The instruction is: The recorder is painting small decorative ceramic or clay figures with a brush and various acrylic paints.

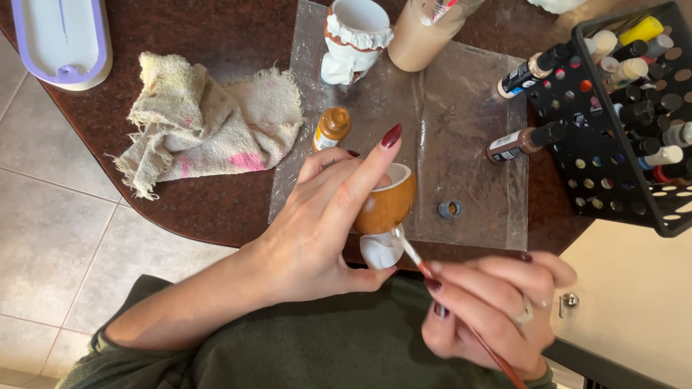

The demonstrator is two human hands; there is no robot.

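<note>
Head view, frame centre: left hand (317, 230) grips ochre cup (386, 205); right hand (490, 310) pinches brush (414, 256) (bristles at white base). Wet paint likely smears under fingers.

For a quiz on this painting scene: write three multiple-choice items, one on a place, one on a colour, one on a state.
1. Where does the stained rag lie?
A. On the table's left part, beside the plastic sheet
B. Inside the black rack
C. On the floor tiles

2. What colour is the painted part of the small cup held by the left hand?
A. Blue
B. Orange-brown
C. Green

3. How is the orange paint bottle on the plastic sheet?
A. Sealed with its cap on
B. Stored in the rack
C. Open, a small cap lying apart

Answers:
1 A, the rag rests on the dark table left of the sheet.
2 B, the cup's upper body is orange-brown, its base white, where the brush in the right hand touches.
3 C, the loose cap sits on the sheet, away from the bottle.
</note>
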